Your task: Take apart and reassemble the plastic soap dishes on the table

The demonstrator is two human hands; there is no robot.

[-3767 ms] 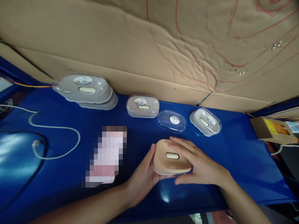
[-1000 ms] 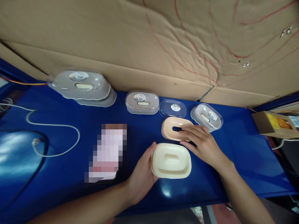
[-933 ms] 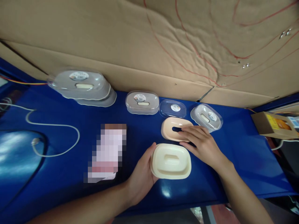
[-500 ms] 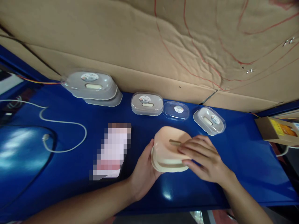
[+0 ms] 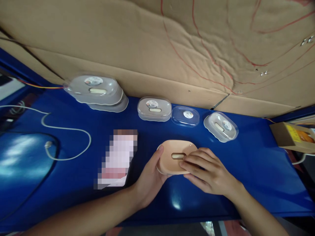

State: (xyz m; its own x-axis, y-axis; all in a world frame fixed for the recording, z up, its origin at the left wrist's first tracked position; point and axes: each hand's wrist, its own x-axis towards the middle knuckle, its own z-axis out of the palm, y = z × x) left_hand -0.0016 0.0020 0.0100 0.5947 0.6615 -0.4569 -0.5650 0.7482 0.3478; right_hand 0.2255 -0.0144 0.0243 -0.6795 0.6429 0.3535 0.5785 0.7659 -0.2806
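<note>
A peach oval box [image 5: 169, 149] with a slot in its top is between my hands over the blue table. My left hand [image 5: 152, 177] grips its left side, thumb on the rim and fingers underneath. My right hand [image 5: 209, 170] is closed on its right side, with fingertips on the top beside the slot. Behind it stand a grey box under a clear cover [image 5: 145, 111], an empty clear cover [image 5: 182, 120] and another grey box [image 5: 225, 132]. The undersides of the peach box and the left fingertips are hidden.
Stacked grey boxes [image 5: 108, 95] stand at the back left against a cardboard wall [image 5: 147, 42]. A phone with a blurred screen [image 5: 118, 160] lies left of my hands. A white cable [image 5: 71, 129] curls farther left. A brown carton [image 5: 283, 137] sits at the right edge.
The raised peach top has come down and now lies level over the lower part. My right hand moved slightly left and down with it.
</note>
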